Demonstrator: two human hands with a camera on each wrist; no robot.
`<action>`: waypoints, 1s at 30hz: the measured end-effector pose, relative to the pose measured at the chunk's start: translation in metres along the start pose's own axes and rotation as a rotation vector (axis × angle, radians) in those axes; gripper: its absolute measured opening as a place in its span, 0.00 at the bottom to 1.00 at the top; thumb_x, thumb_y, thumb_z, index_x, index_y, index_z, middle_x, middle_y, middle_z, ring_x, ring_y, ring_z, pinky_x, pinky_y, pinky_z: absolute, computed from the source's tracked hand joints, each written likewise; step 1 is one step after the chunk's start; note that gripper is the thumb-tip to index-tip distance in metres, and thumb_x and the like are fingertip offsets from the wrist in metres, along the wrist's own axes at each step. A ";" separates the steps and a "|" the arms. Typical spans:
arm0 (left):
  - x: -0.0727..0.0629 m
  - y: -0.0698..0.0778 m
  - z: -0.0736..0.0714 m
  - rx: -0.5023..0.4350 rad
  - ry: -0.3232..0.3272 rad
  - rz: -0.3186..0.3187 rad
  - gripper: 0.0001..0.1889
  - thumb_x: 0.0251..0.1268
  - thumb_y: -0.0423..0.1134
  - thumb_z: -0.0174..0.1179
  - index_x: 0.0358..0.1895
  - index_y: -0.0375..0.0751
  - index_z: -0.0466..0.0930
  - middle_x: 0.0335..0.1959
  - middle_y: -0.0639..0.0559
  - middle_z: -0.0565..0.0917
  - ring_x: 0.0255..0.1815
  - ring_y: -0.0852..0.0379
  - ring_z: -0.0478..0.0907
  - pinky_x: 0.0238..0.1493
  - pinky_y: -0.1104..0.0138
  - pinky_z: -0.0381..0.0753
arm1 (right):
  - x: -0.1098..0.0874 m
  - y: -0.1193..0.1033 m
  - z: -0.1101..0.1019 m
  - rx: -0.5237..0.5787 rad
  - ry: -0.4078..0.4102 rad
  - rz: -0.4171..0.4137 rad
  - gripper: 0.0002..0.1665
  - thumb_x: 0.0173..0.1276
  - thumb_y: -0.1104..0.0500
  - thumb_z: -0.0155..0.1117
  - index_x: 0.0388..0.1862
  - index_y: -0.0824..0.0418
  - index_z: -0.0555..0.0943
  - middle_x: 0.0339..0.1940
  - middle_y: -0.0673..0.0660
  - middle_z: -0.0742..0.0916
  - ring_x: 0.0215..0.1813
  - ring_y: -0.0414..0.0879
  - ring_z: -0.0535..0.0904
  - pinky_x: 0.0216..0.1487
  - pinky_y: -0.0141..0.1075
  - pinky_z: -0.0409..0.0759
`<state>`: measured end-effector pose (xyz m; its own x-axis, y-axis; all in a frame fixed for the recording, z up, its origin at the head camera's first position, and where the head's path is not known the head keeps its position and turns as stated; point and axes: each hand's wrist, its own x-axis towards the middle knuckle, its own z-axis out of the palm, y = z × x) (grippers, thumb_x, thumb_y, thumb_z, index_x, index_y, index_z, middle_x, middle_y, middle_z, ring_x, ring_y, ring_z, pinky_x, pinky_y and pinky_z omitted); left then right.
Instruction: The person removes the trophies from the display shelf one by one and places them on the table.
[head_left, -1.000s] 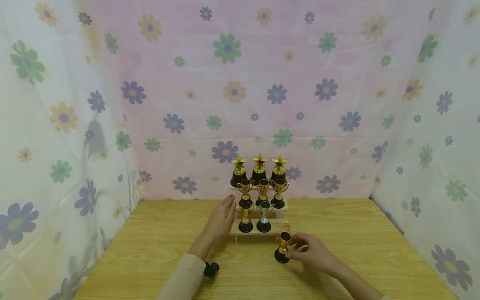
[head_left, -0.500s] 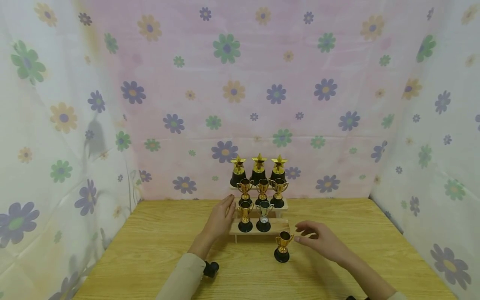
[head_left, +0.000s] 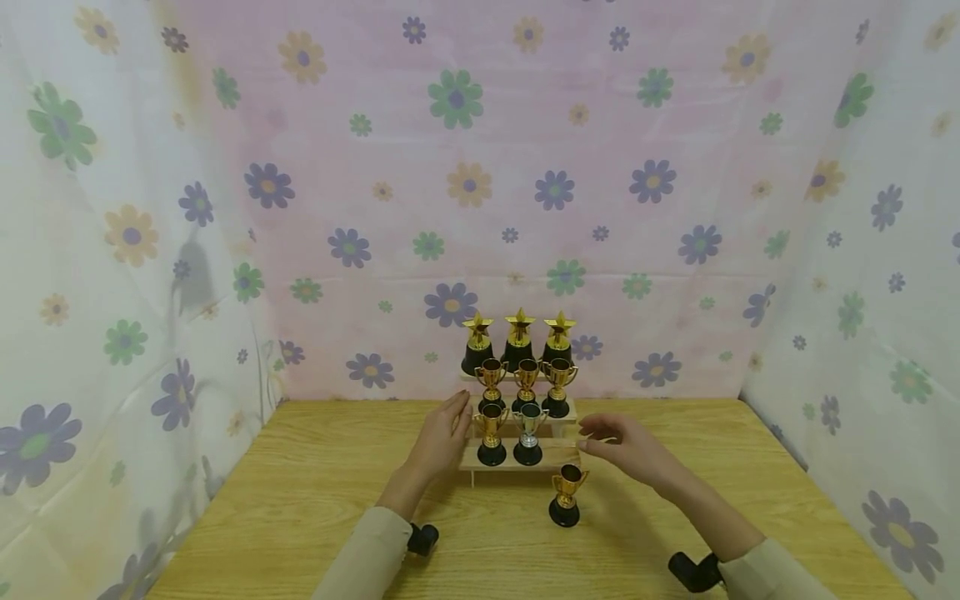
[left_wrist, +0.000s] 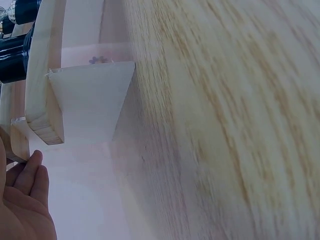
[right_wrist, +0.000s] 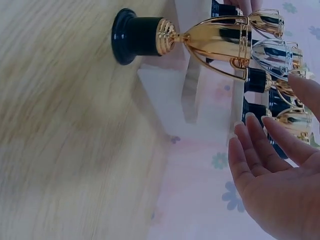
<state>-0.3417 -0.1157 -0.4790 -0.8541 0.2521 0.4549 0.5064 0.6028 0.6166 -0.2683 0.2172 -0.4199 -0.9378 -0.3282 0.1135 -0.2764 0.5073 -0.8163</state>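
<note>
A three-tier wooden display stand (head_left: 558, 454) holds small trophies. My left hand (head_left: 438, 435) rests along its left side, fingers extended; in the left wrist view the fingertips (left_wrist: 36, 160) meet the end of a shelf board (left_wrist: 42, 112). On the bottom step are a gold trophy cup (head_left: 491, 427) and a silver trophy cup (head_left: 528, 427). Another gold trophy cup (head_left: 567, 485) stands upright on the table before the stand's right end. My right hand (head_left: 630, 450), fingers loosely bent and holding nothing, is beside the right end of the bottom step, behind that cup.
Three gold cups line the middle step, one of them at its right end (head_left: 558, 379). Star trophies (head_left: 519, 337) stand on the top step. The wooden table (head_left: 330, 475) meets a flowered cloth backdrop (head_left: 375, 208) behind and at both sides.
My right hand has let go of the gold trophy cup on the table, drawn back to the right, then moved up towards the stand's right end. The left hand stays put.
</note>
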 end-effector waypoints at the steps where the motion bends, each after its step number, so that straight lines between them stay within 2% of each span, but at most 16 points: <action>1: 0.000 0.000 0.000 0.005 0.000 0.003 0.25 0.85 0.41 0.46 0.73 0.27 0.68 0.73 0.31 0.70 0.75 0.35 0.67 0.75 0.46 0.66 | 0.002 -0.002 0.002 0.012 0.001 0.005 0.28 0.74 0.50 0.68 0.65 0.65 0.79 0.58 0.62 0.84 0.57 0.53 0.81 0.56 0.47 0.83; 7: -0.001 0.000 0.000 0.010 0.000 0.012 0.25 0.85 0.41 0.46 0.72 0.27 0.68 0.72 0.30 0.70 0.74 0.35 0.67 0.75 0.47 0.66 | 0.017 -0.007 0.015 0.043 -0.001 0.030 0.27 0.71 0.51 0.70 0.63 0.65 0.80 0.57 0.63 0.85 0.55 0.52 0.82 0.52 0.44 0.84; 12: -0.001 0.002 0.000 0.020 0.012 0.028 0.24 0.84 0.39 0.47 0.71 0.25 0.69 0.72 0.30 0.71 0.73 0.33 0.68 0.73 0.45 0.68 | 0.025 -0.008 0.025 0.073 -0.014 0.017 0.28 0.72 0.53 0.69 0.64 0.69 0.79 0.58 0.66 0.84 0.57 0.56 0.81 0.52 0.43 0.85; 19: -0.001 0.001 0.000 0.028 0.014 0.028 0.24 0.85 0.40 0.47 0.72 0.25 0.69 0.72 0.30 0.71 0.73 0.33 0.68 0.74 0.46 0.67 | 0.030 -0.008 0.034 0.102 -0.028 0.026 0.27 0.73 0.54 0.69 0.64 0.69 0.79 0.57 0.64 0.84 0.58 0.56 0.81 0.52 0.45 0.86; 30: -0.001 0.002 0.000 0.020 0.015 0.029 0.24 0.85 0.40 0.46 0.72 0.25 0.68 0.72 0.29 0.70 0.73 0.33 0.68 0.74 0.46 0.67 | 0.036 -0.011 0.044 0.102 -0.012 0.007 0.24 0.70 0.54 0.72 0.59 0.66 0.83 0.52 0.60 0.86 0.53 0.55 0.82 0.45 0.43 0.85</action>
<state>-0.3402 -0.1148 -0.4779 -0.8374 0.2581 0.4818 0.5279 0.6103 0.5906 -0.2896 0.1648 -0.4319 -0.9368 -0.3348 0.1016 -0.2467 0.4261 -0.8704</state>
